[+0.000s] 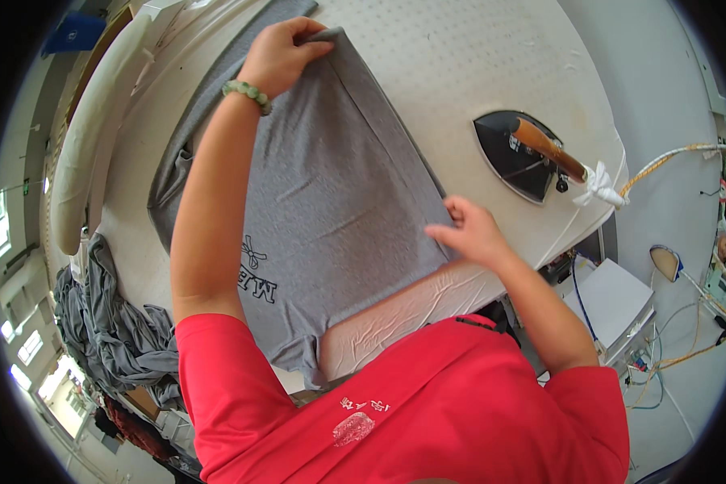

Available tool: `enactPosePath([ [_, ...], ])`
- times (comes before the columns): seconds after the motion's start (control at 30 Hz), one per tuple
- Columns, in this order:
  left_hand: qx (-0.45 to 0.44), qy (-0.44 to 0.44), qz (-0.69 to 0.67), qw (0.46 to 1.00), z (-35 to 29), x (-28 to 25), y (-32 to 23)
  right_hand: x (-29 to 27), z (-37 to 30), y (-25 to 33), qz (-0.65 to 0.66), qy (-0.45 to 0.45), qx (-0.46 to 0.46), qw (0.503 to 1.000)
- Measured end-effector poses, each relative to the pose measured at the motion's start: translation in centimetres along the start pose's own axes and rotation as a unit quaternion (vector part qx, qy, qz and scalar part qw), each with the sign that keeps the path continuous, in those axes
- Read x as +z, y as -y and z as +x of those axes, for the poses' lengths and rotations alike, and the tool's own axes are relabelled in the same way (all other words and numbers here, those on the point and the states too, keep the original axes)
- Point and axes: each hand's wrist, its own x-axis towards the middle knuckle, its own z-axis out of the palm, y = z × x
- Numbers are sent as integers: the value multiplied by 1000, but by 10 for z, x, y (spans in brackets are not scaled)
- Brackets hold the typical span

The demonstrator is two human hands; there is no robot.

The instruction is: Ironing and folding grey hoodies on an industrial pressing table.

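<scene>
A grey T-shirt [331,177] with dark lettering and a small line drawing lies spread on the pale padded ironing table. At its far edge, my left hand [281,58] is closed on the fabric, thumb and fingers at the hem near a corner. A green bead bracelet [248,93] circles that wrist. My right hand [472,234] is beside the shirt's near right corner, its thumb and curled forefinger apart; I see no cloth between them. To the right, an iron [518,153] with a black body and wooden handle rests on the table.
A white cloth-wrapped joint [601,185] links the iron to a hose [669,157] running right. A long padded sleeve board [97,137] stands at the left. Crumpled grey garments [117,331] hang below it. A white box-like unit [613,302] and cables are at the lower right.
</scene>
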Motion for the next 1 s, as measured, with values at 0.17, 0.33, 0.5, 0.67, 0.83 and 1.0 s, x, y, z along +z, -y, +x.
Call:
enactPosePath([
  [0.17,16,37,29,999,-9,-15,-1,12,-72,-13,-290,-139,-220,921],
  [0.33,-35,87,-22,995,-21,-61,-31,11,-96,2,-447,-93,-259,851],
  [0.5,-53,83,-122,988,-56,-129,-40,26,-130,30,-404,-51,-352,843],
  [0.67,8,52,-264,963,-83,-158,-50,31,-151,53,-343,-9,-398,851],
  [0.83,51,-10,-297,953,-90,-168,-60,31,-182,92,-268,17,-392,880],
  [1.0,22,-22,-237,971,-66,-164,-51,27,-184,110,-267,-21,-342,901],
])
